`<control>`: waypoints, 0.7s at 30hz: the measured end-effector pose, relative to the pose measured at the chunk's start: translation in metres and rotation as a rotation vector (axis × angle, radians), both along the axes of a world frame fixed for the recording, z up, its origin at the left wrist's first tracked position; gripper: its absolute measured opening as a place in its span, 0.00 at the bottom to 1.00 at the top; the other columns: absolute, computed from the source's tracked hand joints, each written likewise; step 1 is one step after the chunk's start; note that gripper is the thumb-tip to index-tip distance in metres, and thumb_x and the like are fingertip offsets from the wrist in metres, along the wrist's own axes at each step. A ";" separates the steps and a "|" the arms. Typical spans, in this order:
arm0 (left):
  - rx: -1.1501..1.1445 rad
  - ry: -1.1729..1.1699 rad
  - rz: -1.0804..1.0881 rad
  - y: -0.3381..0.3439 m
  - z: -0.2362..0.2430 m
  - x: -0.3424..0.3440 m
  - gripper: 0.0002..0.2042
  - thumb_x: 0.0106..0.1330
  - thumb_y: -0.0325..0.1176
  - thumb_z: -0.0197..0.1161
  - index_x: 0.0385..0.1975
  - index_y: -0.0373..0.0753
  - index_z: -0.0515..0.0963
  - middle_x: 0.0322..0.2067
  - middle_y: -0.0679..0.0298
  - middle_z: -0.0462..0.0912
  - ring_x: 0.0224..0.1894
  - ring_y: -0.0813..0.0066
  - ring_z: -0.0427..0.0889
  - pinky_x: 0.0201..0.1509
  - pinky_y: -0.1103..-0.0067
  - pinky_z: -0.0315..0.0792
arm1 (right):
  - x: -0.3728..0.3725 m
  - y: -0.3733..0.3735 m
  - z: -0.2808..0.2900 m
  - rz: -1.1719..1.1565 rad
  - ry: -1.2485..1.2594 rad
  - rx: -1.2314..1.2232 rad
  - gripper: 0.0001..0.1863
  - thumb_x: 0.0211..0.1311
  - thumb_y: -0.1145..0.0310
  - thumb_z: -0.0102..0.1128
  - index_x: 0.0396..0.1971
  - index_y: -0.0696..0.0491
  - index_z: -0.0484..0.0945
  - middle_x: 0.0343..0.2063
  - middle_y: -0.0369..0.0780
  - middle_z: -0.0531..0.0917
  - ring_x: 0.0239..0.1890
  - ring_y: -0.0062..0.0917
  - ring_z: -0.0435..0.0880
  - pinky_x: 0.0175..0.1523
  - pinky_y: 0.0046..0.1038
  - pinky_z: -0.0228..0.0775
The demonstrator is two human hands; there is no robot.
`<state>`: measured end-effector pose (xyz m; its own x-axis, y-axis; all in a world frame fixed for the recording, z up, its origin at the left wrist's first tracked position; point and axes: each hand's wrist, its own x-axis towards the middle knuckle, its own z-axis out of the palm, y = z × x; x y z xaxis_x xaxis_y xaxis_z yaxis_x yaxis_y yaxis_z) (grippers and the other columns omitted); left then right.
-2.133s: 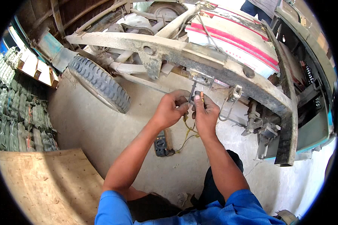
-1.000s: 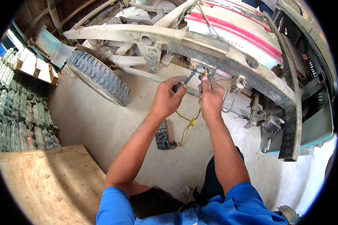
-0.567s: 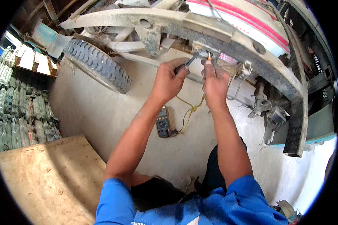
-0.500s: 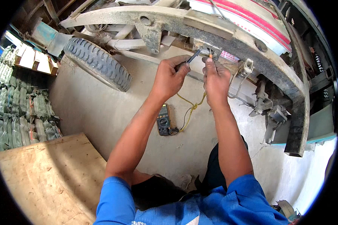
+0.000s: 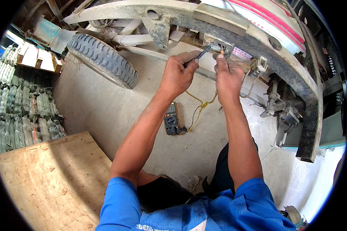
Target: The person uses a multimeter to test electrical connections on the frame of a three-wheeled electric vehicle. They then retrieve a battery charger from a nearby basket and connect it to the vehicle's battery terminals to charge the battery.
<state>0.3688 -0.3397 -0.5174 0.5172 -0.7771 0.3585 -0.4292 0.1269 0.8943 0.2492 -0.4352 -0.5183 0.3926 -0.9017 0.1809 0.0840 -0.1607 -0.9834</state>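
Note:
My left hand (image 5: pixel 178 75) is closed around a black test probe (image 5: pixel 204 51), whose tip points up at a small metal fitting (image 5: pixel 216 44) under the vehicle frame rail. Just beside it, my right hand (image 5: pixel 228 76) pinches a probe with an orange end (image 5: pixel 222 52), held upright against or very near the same fitting; contact of the tips is too small to make out. Knotted yellow and black leads (image 5: pixel 203 104) hang below the hands. They run to a dark multimeter (image 5: pixel 171 121) lying on the floor between my forearms.
A curved steel frame rail (image 5: pixel 181 14) spans the top and bends down at the right. A treaded tyre (image 5: pixel 104 59) stands at the left. A plywood sheet (image 5: pixel 58 177) fills the lower left, with stacked green-grey bundles (image 5: pixel 21 111) behind. A connector with cable (image 5: pixel 261 63) hangs right of my hands.
The whole view has shifted slightly, so the rail, tyre and hands sit a little further right. Both hands keep their probes at the fitting; grips look unchanged.

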 end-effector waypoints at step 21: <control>-0.029 -0.061 0.030 -0.003 -0.002 -0.001 0.10 0.67 0.25 0.59 0.46 0.31 0.80 0.26 0.71 0.77 0.30 0.85 0.69 0.33 0.83 0.67 | 0.000 0.002 0.003 -0.008 -0.003 -0.050 0.16 0.69 0.69 0.52 0.21 0.62 0.74 0.14 0.32 0.68 0.20 0.16 0.63 0.26 0.27 0.56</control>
